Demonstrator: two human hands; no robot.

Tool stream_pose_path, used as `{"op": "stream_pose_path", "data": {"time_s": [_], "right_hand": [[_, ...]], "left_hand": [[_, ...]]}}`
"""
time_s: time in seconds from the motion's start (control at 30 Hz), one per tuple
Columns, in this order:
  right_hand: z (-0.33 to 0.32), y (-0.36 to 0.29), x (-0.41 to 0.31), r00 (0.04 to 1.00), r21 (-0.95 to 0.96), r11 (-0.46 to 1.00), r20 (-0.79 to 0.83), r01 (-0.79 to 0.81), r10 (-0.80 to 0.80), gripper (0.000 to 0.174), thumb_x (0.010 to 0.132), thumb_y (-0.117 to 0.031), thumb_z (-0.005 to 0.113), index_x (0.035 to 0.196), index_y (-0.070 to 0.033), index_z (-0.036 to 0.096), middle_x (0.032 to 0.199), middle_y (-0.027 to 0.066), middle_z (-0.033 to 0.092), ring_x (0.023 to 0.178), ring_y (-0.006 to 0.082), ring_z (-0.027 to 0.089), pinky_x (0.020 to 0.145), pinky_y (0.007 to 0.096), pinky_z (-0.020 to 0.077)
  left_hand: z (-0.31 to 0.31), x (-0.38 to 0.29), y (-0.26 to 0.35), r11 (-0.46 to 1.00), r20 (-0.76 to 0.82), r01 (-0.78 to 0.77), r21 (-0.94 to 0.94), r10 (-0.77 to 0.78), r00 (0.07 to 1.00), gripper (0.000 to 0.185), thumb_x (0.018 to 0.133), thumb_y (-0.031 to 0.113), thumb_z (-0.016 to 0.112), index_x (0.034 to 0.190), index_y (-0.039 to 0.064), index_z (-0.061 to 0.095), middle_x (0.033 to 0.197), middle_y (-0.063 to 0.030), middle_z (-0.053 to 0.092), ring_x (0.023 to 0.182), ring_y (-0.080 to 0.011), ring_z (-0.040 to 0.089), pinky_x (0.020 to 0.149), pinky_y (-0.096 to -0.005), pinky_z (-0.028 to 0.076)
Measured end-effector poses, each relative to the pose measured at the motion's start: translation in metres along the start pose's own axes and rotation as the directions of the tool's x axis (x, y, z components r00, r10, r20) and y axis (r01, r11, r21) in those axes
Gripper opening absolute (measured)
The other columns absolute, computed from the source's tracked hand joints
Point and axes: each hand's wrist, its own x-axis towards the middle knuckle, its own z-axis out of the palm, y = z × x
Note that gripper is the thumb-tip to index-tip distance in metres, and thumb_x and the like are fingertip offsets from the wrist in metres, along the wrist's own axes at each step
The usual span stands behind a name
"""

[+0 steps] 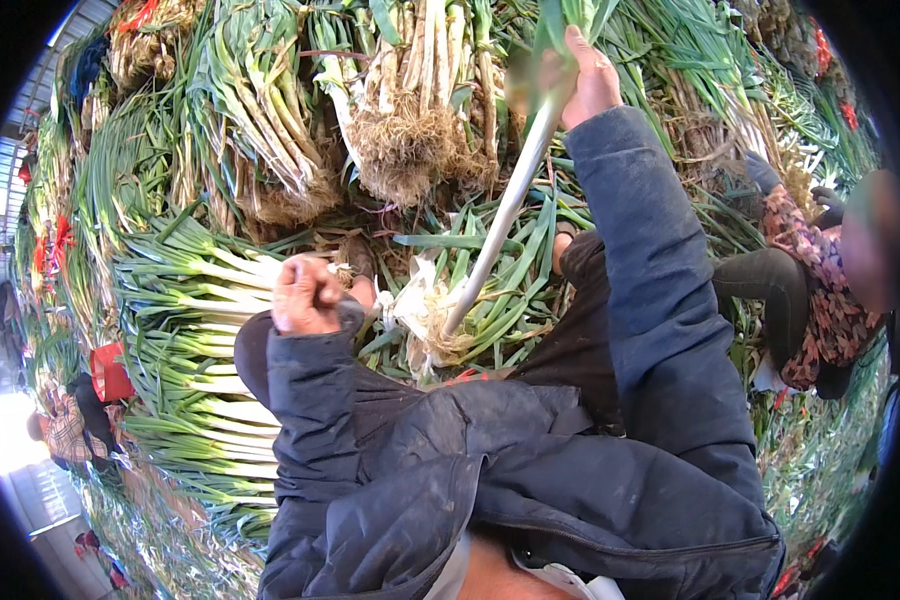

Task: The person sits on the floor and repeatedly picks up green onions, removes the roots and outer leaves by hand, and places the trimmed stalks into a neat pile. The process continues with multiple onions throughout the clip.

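Note:
My right hand (pixel 592 79) is raised at the top, gripping a long scallion or leek by its green upper end. The white stalk (pixel 506 214) slants down between my knees, its lower end at a heap of peeled white skins and roots (pixel 427 315). My left hand (pixel 304 296) is over my left knee with its fingers curled in. A pale scrap shows beside those fingers; whether they hold it, I cannot tell. Left of that knee lies a row of cleaned stalks (pixel 225 382), white ends toward me and green leaves pointing left.
Unpeeled bundles with matted brown roots (pixel 405 146) stand in front of me. Loose green leaves (pixel 521 292) cover the floor between my feet. A person in a floral top (pixel 825 300) sits at the right. At the far left another person (pixel 75 427) is near a red container (pixel 110 373).

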Motion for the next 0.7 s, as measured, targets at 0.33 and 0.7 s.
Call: {"op": "stream_pose_path", "data": {"time_s": [0.33,0.7], "right_hand": [[0.025,-0.019,-0.017,0.999,0.018,0.999,0.009,0.047,-0.047,0.029,0.097,-0.027,0.062,0.106,-0.003,0.047,0.081,0.0076,0.054,0.063,0.0145,0.051,0.056,0.0286,0.0462],[0.038,0.003,-0.022,0.985,0.12,0.984,0.127,-0.132,0.116,0.031,0.097,-0.031,0.061,0.108,-0.006,0.045,0.08,0.0043,0.05,0.062,0.012,0.047,0.056,0.0282,0.0442]], "left_hand": [[-0.034,-0.023,0.022,-0.023,0.348,-0.353,0.935,0.236,0.907,0.014,0.081,0.013,0.074,0.078,0.002,0.065,0.088,-0.013,0.066,0.08,-0.0307,0.065,0.074,-0.0378,0.052],[0.026,-0.025,-0.108,0.403,0.349,-0.328,0.854,0.022,0.937,0.053,0.08,0.033,0.08,0.12,0.003,0.063,0.115,-0.0192,0.064,0.102,-0.0331,0.063,0.089,-0.0402,0.05]]}}
